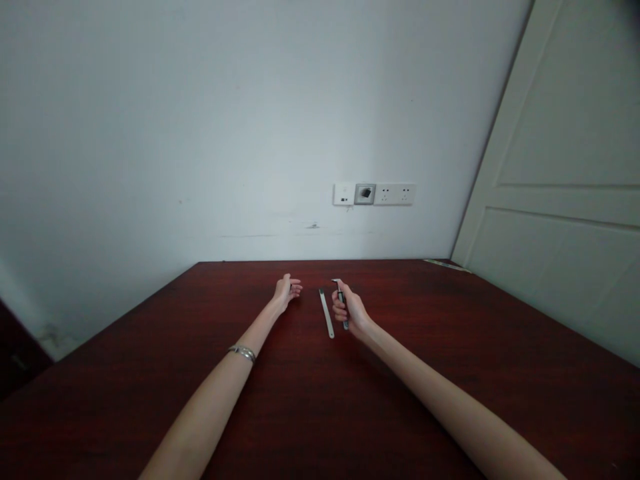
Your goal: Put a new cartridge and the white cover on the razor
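While gripping a slim handled tool (pixel 341 295) in the right hand (pixel 351 310), has nothing visible in the left hand (pixel 287 291). In the head view, wraps the right fingers closed around the dark handle, with a pale tip jutting out above the fist toward the left and with the lower end showing beneath. Holds the left fingers loosely parted and half curled, near a pale strip (pixel 327 317) but apart from it. Cannot tell of any contact between either hand and the dark red table (pixel 300 400). Find the strip lying on the tabletop between both hands, with its dark end toward the wall (pixel 250 133), with a small hole at its near end, and untouched by any finger. Wears a silver bangle (pixel 243 353) on the left forearm. Judging by this pose, seems engaged in holding the tool beside the strip. For any next move, likely calls for a firm right grip, for care over the exposed tip, and for keeping the free left fingers out of its path.
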`<state>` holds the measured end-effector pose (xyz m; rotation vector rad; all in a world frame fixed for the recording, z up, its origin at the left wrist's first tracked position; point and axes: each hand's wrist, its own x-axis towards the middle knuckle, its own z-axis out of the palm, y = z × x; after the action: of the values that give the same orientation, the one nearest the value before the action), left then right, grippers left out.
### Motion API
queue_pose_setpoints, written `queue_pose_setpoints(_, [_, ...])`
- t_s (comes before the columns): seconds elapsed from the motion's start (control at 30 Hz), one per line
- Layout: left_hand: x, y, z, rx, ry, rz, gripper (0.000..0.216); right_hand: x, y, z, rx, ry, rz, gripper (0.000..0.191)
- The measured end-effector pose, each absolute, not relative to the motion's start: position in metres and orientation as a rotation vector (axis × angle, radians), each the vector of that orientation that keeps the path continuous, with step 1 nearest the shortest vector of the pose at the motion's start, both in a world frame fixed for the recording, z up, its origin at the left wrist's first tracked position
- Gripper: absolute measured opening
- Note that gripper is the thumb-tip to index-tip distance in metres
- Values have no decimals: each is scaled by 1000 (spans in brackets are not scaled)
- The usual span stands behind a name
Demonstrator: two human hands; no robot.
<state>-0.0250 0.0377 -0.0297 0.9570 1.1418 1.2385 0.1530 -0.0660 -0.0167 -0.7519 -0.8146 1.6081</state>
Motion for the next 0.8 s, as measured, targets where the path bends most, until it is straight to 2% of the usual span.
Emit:
queue_pose_setpoints(0.57, [-42, 42, -36, 1275, 1110, 1134, 49, 158, -61, -22, -788, -848, 1601, 39])
queue_pose_setpoints(0.8, [-38, 42, -35, 1367, 1101, 1336, 40, 161, -59, -21, -822, -887, 1603, 37])
